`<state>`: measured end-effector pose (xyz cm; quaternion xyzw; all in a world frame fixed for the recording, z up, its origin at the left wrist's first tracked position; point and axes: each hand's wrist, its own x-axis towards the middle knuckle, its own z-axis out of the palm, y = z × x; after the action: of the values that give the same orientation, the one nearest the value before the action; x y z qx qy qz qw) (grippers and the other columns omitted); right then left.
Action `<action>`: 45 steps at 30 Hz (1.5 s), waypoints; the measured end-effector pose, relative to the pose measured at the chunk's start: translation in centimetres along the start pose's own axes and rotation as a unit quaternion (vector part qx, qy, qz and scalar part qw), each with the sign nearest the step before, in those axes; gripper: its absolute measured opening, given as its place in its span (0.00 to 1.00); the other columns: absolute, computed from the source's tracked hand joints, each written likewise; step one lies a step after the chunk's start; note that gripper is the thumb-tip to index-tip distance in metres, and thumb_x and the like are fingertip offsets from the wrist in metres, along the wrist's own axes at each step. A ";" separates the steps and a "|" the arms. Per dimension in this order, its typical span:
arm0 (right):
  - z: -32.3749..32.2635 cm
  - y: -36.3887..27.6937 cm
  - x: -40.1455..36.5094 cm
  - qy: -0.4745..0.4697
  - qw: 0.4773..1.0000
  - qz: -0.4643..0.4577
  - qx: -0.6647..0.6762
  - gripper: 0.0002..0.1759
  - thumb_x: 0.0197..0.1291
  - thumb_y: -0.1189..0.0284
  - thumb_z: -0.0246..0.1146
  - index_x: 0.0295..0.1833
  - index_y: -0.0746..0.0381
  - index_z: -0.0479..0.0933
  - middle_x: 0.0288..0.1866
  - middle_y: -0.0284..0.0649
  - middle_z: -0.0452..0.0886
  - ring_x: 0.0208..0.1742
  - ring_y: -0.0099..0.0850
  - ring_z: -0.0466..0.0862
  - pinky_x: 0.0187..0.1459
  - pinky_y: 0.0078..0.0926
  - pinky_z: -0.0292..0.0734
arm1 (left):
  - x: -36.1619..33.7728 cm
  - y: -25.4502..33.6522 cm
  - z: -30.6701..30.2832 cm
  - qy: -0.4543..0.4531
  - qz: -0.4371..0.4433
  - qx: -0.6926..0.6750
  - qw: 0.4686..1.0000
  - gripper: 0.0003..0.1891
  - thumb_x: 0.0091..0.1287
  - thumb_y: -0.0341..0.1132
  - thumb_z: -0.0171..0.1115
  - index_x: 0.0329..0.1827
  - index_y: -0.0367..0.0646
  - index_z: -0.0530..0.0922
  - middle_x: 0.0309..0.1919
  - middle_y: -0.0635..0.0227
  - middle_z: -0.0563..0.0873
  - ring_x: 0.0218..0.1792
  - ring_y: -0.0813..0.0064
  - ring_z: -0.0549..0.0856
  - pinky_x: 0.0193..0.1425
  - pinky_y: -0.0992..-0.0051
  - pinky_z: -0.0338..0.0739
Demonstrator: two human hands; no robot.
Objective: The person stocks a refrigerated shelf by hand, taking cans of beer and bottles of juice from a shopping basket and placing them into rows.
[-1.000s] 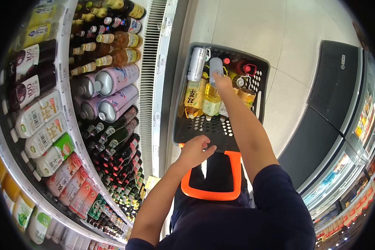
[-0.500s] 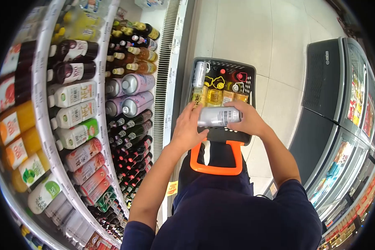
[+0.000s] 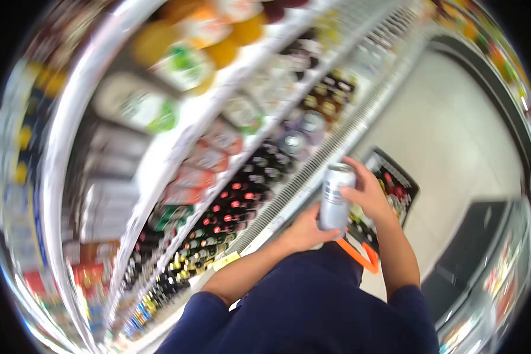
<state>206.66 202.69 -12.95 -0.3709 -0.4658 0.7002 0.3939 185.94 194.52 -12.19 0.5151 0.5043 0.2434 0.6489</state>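
Note:
A tall silver drink can (image 3: 334, 203) stands nearly upright in front of my body, held between both hands. My left hand (image 3: 305, 229) closes around its lower end. My right hand (image 3: 367, 190) grips it near the top from the right side. Behind my right hand and forearm is a black shopping basket (image 3: 408, 203), partly hidden, with several bottles and packs in it. Its orange handle (image 3: 363, 258) shows below the can. The print on the can is blurred.
Drink shelves (image 3: 183, 138) fill the left side, with juice bottles (image 3: 138, 103), silver cans (image 3: 109, 200) and rows of dark bottles (image 3: 218, 218). A vent grille (image 3: 301, 183) edges the shelf. Pale floor (image 3: 448, 130) lies beyond the basket. A dark freezer cabinet (image 3: 466, 253) stands at right.
My view has swung left toward the shelves and is blurred. The can has turned from lying sideways over the basket to nearly upright, nearer the shelf. Both hands still hold it.

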 end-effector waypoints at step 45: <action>41.4 -8.9 21.0 -0.257 0.855 -0.253 -0.374 0.37 0.55 0.68 0.81 0.67 0.71 0.75 0.62 0.48 0.85 0.64 0.35 0.82 0.67 0.35 0.75 | -19.0 4.0 -23.8 0.574 0.211 0.171 0.772 0.44 0.68 0.39 0.70 0.80 0.24 0.59 0.82 0.37 0.59 0.82 0.41 0.61 0.85 0.54 0.57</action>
<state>163.10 208.95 4.32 -0.1660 -0.8548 0.4201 0.2553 158.12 190.09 0.08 0.4754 0.6954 0.5341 0.0720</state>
